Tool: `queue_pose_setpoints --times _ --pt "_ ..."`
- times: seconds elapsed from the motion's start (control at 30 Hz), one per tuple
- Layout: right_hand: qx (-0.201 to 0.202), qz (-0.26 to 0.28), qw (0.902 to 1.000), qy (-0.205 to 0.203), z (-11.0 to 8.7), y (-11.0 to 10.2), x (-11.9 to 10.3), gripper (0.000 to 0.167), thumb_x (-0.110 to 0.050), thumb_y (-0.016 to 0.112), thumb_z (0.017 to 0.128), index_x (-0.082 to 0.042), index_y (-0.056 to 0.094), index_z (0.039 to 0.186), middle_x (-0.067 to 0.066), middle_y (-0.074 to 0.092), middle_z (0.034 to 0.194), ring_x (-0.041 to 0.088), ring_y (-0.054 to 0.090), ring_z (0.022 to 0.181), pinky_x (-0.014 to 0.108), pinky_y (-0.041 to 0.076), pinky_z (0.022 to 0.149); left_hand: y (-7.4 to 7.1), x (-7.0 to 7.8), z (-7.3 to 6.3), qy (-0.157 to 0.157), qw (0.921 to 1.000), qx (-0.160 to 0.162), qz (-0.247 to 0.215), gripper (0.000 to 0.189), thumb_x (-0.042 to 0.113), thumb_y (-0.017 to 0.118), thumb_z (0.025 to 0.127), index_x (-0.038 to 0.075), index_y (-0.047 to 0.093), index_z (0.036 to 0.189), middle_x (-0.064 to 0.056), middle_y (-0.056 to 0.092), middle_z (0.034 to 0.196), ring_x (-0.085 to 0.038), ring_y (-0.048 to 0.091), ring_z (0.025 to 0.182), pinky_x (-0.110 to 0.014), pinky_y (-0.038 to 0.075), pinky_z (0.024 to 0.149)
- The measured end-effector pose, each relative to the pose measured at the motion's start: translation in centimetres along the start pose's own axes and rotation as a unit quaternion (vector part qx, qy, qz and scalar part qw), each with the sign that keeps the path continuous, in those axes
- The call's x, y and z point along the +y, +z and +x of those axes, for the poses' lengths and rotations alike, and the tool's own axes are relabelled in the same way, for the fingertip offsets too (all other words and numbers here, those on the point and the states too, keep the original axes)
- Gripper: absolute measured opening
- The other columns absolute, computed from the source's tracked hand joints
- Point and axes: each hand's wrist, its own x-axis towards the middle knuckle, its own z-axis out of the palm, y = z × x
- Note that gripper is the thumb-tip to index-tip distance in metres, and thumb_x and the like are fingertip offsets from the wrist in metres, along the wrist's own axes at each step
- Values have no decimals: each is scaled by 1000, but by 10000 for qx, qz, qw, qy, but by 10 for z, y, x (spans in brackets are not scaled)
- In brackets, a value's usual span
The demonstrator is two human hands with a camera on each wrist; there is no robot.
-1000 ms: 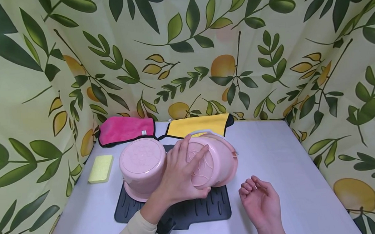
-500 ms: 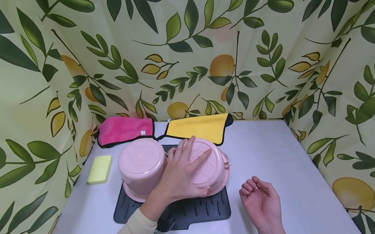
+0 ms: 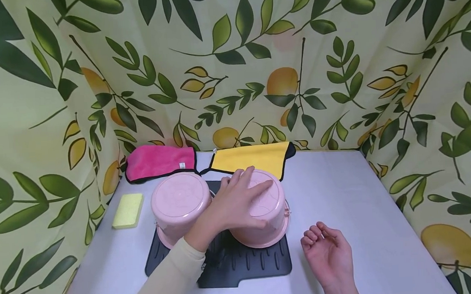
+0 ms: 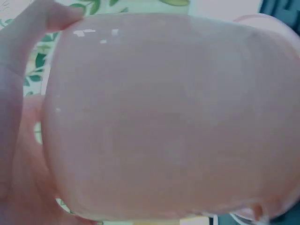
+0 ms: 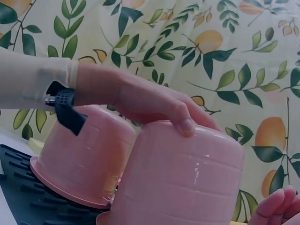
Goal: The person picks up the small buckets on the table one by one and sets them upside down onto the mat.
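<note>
Two pink buckets stand upside down side by side on a dark ribbed drying mat (image 3: 261,267). My left hand (image 3: 234,208) grips the right bucket (image 3: 275,223) from above, with thumb and fingers spread over its upturned base. In the left wrist view this bucket's smooth wall (image 4: 164,117) fills most of the picture. The left bucket (image 3: 180,199) is behind my left forearm, with part of its rim hidden. My right hand (image 3: 327,251) rests on the white table, palm up, its fingers loosely curled around nothing.
A yellow sponge (image 3: 128,211) lies left of the mat. Behind the buckets are a pink cloth (image 3: 159,161) and a yellow cloth (image 3: 252,158), both edged in black. A leaf-patterned curtain (image 3: 230,66) surrounds the table's back and sides.
The right bucket was tilted; it has come down level, rim on the mat, with my left hand still holding it. The left bucket and my right hand have stayed in place.
</note>
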Motion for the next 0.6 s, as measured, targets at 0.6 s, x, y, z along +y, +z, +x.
queue_pose_setpoints --times 0.6 --pt "30 -103 9999 -60 2 -5 -3 18 -17 33 116 -9 43 104 2 39 89 18 37 81 30 31 76 -15 6 12 36 9957 -884 -263 96 69 82 77 43 48 164 -14 24 177 -48 20 161 -77 19 122"
